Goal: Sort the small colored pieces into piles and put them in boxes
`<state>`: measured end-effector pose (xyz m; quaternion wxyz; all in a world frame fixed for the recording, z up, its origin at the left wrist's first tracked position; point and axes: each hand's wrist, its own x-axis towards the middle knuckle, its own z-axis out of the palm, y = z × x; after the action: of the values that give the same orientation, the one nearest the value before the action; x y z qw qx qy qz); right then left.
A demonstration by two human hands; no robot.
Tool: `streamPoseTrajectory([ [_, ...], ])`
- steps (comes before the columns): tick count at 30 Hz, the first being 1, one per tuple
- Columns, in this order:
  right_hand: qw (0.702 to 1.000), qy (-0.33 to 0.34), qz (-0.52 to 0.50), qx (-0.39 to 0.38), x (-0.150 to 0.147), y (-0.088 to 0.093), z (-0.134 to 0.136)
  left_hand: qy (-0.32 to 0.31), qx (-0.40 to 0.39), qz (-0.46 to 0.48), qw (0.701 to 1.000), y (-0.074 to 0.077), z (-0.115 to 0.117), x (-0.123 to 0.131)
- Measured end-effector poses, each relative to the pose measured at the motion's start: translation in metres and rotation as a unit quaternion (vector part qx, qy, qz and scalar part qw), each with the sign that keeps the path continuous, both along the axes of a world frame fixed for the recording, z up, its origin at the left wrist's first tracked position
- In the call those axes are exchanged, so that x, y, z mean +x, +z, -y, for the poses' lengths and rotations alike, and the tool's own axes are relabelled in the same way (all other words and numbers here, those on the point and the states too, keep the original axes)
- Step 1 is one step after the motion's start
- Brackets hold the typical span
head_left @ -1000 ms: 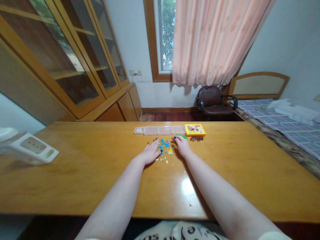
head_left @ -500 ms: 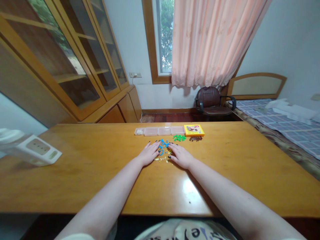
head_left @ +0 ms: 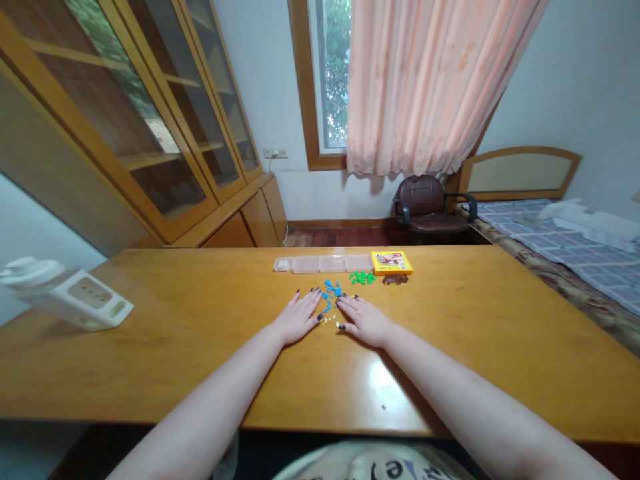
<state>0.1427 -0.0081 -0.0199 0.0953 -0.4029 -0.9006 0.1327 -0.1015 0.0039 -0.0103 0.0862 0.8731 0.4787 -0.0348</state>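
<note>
Both hands lie palm down on the wooden table, one at each side of a loose pile of small blue building bricks [head_left: 331, 291]. My left hand [head_left: 298, 317] is flat with its fingers stretched out, the fingertips at the pile's left edge. On the other side, my right hand [head_left: 366, 320] is also flat, its fingertips touching or close to the blue pieces. Between the two thumbs lie several pale yellow bricks [head_left: 330, 320]. Some pieces may be hidden under the right hand. Beyond it are a green brick pile [head_left: 363, 278] and a brown brick pile [head_left: 395, 279].
A row of clear plastic boxes [head_left: 306, 265] stands behind the piles, beside a yellow box [head_left: 392, 263]. At the left of the table [head_left: 190, 360] is a white jug-like container [head_left: 95, 300]. A chair [head_left: 423, 200] and a bed [head_left: 530, 220] are beyond the table.
The hands have slid slightly nearer to me. The pale yellow pieces are gathered more closely between the thumbs, and the right hand now covers most of the brighter yellow ones. The camera view has shifted slightly.
</note>
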Motion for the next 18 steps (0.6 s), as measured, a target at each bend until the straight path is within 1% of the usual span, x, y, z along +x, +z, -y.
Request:
streamPoseTrajectory([
  [6, 1.0, -0.025, -0.005, -0.007, 0.009, 0.002, 0.013, 0.002, 0.008, 0.009, 1.0, -0.007, 0.008, -0.007],
  [12, 0.999, -0.027, -0.002, -0.021, 0.015, 0.003, 0.025, -0.026, 0.017, 0.02, 0.999, -0.013, 0.024, -0.01],
  [14, 0.998, -0.054, 0.004, -0.017, 0.012, 0.005, 0.023, -0.028, 0.02, 0.02, 0.999, -0.014, 0.028, -0.007],
  [16, 0.995, -0.099, 0.014, -0.015, 0.006, 0.007, 0.02, -0.025, 0.02, 0.024, 0.999, -0.014, 0.029, -0.005],
  [18, 0.992, -0.126, 0.022, -0.018, 0.0, 0.009, 0.016, -0.001, 0.022, 0.031, 0.999, -0.013, 0.027, -0.002],
])
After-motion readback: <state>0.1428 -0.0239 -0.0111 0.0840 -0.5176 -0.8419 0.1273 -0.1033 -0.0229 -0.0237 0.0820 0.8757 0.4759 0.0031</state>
